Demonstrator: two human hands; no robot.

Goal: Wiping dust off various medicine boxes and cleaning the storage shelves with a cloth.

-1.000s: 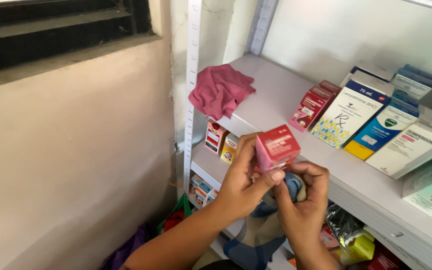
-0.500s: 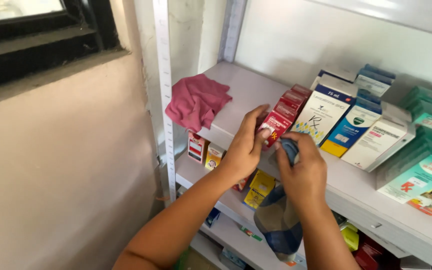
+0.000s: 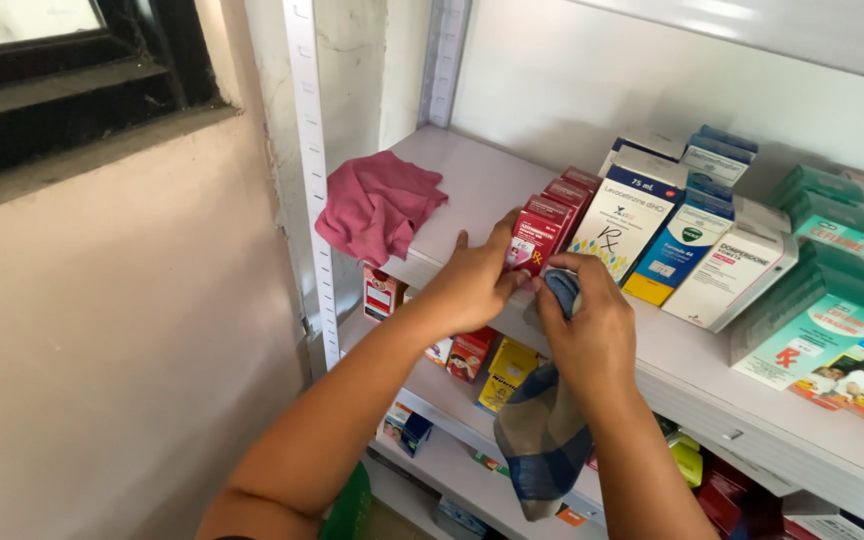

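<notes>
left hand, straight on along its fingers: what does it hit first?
Likely the front red box, which the left hand already touches at its fingertips; more red boxes stand behind it. Depth is hard to judge.

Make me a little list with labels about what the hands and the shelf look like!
Left hand: touching the front red box in a row of red boxes
Right hand: gripping a blue and grey checked cloth that hangs down
Pink cloth: crumpled at the shelf's left end
Shelf: white, with white, blue and green boxes lined up to the right
Lower shelves: small red and yellow boxes
</notes>
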